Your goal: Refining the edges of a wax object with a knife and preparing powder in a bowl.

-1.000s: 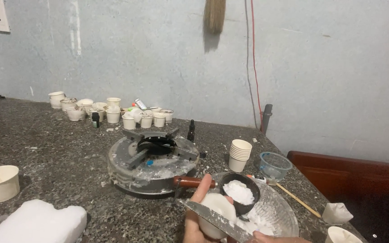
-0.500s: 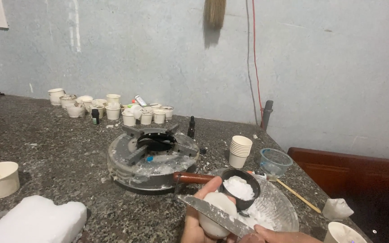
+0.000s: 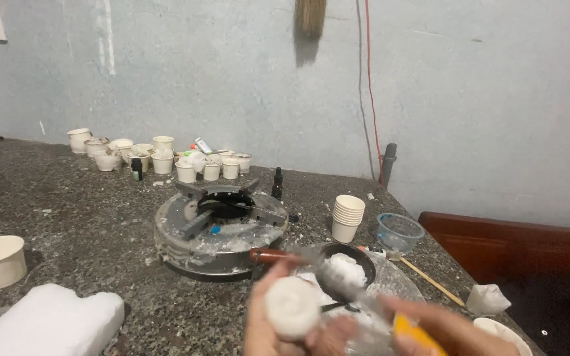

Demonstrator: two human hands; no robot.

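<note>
Head view: left hand (image 3: 278, 326) has its grip closed around a white wax lump (image 3: 291, 307), held near the bottom edge over the speckled desk (image 3: 67, 211), just in front of the small black pan (image 3: 346, 269). Right hand (image 3: 430, 329) grips a yellow-handled knife (image 3: 411, 333), blurry. Gas burner (image 3: 222, 224) sits just behind them.

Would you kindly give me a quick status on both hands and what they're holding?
Left hand gripping white wax lump. Right hand on yellow-handled knife, motion-blurred. Small pan of white wax just behind; gas burner beyond.
</note>
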